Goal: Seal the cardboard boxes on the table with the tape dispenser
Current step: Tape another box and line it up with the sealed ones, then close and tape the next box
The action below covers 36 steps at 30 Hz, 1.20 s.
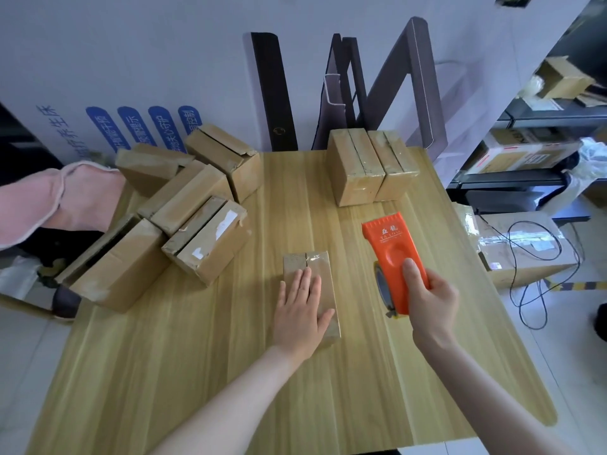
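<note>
Squarely on the pale wood-grain table [230, 372], a small oblong cardboard box [317, 261] is pressed down by the left hand [300, 310]. Its fingers are laid straight and flat across the lid, and nothing is gripped. A strip of glossy clear tape is seen at the box's far end, beside the seam between the flaps. Just right of the box, an orange plastic tape dispenser [392, 247] is held in the right hand [430, 300], with the fingers curled round its body and the thumb laid along its smooth top. A roll of tape [382, 287] is seated in it on the side toward the box.

Left of the box and farther back, a jumbled pile of brown boxes [197, 205] is heaped, some with gaping seams and torn labels. Beyond the box to the right, two taped boxes [368, 165] are stood side by side, touching. Farther beyond the box, dark flat boards [276, 93] are leaned on a white wall. Far right of the box, metal shelves [525, 159] stacked with cartons are seen, and a black cable [532, 257] is looped over the tiled floor.
</note>
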Available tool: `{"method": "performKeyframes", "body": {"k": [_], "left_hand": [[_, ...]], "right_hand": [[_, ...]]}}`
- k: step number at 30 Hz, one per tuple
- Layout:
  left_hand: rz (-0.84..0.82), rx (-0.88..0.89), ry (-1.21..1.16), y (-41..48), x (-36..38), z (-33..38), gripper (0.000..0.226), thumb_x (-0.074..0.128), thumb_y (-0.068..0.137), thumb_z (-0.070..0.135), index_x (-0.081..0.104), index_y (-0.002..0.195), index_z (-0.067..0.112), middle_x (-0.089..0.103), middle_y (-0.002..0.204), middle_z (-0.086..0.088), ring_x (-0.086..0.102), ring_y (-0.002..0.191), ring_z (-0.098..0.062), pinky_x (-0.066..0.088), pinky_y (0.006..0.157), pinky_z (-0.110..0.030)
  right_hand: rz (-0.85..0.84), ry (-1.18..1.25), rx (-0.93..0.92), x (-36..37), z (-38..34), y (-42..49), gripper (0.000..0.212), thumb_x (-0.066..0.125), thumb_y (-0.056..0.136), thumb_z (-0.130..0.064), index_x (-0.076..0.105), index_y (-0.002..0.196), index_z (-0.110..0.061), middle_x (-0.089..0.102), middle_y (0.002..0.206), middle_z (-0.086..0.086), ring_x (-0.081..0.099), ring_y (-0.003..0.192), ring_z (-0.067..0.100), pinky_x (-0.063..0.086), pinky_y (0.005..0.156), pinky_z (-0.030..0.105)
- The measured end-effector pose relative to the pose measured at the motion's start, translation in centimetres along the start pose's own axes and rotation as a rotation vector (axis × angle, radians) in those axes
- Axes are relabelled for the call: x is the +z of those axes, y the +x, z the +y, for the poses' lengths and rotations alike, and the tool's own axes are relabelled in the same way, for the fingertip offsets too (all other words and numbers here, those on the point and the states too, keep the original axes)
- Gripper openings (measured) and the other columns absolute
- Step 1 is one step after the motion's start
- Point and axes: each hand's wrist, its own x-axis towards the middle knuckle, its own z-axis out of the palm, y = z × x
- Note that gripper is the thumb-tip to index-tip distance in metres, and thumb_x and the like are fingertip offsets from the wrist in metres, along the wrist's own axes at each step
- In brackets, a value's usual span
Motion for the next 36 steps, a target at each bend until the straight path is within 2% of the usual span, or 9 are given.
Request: {"method": "performKeyframes", "body": {"k": [2, 7, 11, 17, 22, 27, 31, 33, 36], "left_hand": [[0.006, 0.001, 0.029, 2.3, 0.0, -0.1, 0.072, 0.002, 0.093, 0.057, 0.004, 0.153, 0.017, -0.008, 0.161, -0.004, -0.015, 0.147, -0.020, -0.009, 0.119, -0.042], [0.030, -0.044, 0.022, 10.2, -0.6, -0.7, 0.069, -0.003, 0.094, 0.052, -0.008, 0.150, 0.013, -0.011, 0.160, -0.004, -0.017, 0.146, -0.017, -0.009, 0.119, -0.039], [0.068, -0.071, 0.041, 17.2, -1.3, -1.4, 0.065, 0.004, 0.098, 0.047, -0.001, 0.152, 0.011, -0.005, 0.161, -0.005, -0.011, 0.147, -0.018, -0.004, 0.121, -0.037], [0.075, -0.113, 0.034, 28.4, -2.6, -2.8, 0.065, 0.005, 0.099, 0.049, -0.003, 0.152, 0.013, -0.011, 0.160, -0.003, -0.015, 0.146, -0.016, -0.008, 0.119, -0.035], [0.091, -0.095, 0.060, 34.9, -3.0, -4.2, 0.065, 0.005, 0.098, 0.050, -0.003, 0.151, 0.014, -0.007, 0.161, -0.003, -0.012, 0.146, -0.015, -0.009, 0.117, -0.032], [0.130, -0.084, 0.092, 37.6, -3.0, -4.6, 0.065, 0.007, 0.099, 0.051, 0.004, 0.152, 0.014, -0.001, 0.161, -0.003, -0.007, 0.147, -0.016, -0.009, 0.116, -0.031], [0.087, -0.103, 0.081, 37.6, -3.4, -4.2, 0.066, 0.009, 0.099, 0.052, 0.002, 0.152, 0.014, -0.004, 0.161, -0.004, -0.009, 0.147, -0.017, -0.008, 0.117, -0.033], [0.057, -0.128, 0.055, 37.3, -4.2, -3.6, 0.066, 0.016, 0.100, 0.051, 0.000, 0.152, 0.014, -0.006, 0.161, -0.004, -0.009, 0.147, -0.017, -0.006, 0.117, -0.034], [0.170, -0.150, -0.075, 34.7, -5.2, -2.9, 0.065, 0.028, 0.100, 0.047, 0.006, 0.152, 0.015, 0.001, 0.161, -0.002, -0.003, 0.147, -0.015, 0.001, 0.119, -0.034]], "right_hand": [[-0.006, 0.000, 0.004, 0.2, 0.2, 1.1, 0.045, 0.065, 0.081, -0.046, 0.052, 0.047, -0.019, 0.043, 0.035, -0.010, 0.040, 0.027, 0.003, 0.035, 0.030, 0.013], [-0.069, 0.015, 0.077, 0.9, 0.5, 5.5, 0.036, 0.069, 0.088, -0.036, 0.064, 0.057, -0.018, 0.054, 0.042, -0.001, 0.055, 0.033, 0.017, 0.047, 0.031, 0.030], [-0.114, 0.037, 0.117, 1.4, 0.5, 9.4, 0.026, 0.069, 0.087, -0.038, 0.070, 0.069, -0.020, 0.061, 0.050, 0.009, 0.061, 0.039, 0.033, 0.050, 0.035, 0.036], [-0.127, 0.002, 0.190, 1.7, 2.2, 14.4, 0.016, 0.069, 0.087, -0.031, 0.074, 0.072, -0.028, 0.063, 0.049, 0.013, 0.061, 0.038, 0.036, 0.051, 0.035, 0.041], [-0.136, -0.063, 0.250, 1.8, 3.7, 17.5, 0.020, 0.073, 0.081, -0.035, 0.073, 0.068, -0.019, 0.065, 0.050, 0.010, 0.063, 0.039, 0.035, 0.053, 0.036, 0.047], [-0.148, -0.092, 0.239, 2.1, 3.9, 18.9, 0.019, 0.072, 0.083, -0.028, 0.073, 0.066, -0.035, 0.064, 0.049, 0.010, 0.062, 0.037, 0.034, 0.052, 0.033, 0.045], [-0.173, -0.129, 0.254, 2.5, 3.6, 18.7, 0.025, 0.070, 0.086, -0.023, 0.072, 0.061, -0.018, 0.061, 0.044, 0.013, 0.060, 0.034, 0.036, 0.049, 0.029, 0.043], [-0.175, -0.129, 0.260, 2.7, 3.1, 18.0, 0.018, 0.071, 0.085, -0.023, 0.070, 0.068, -0.016, 0.062, 0.044, 0.011, 0.060, 0.034, 0.035, 0.049, 0.029, 0.042], [-0.202, -0.144, 0.261, 3.1, 2.4, 16.9, 0.017, 0.071, 0.084, -0.025, 0.069, 0.072, -0.013, 0.064, 0.045, 0.006, 0.061, 0.033, 0.030, 0.049, 0.028, 0.035]]}}
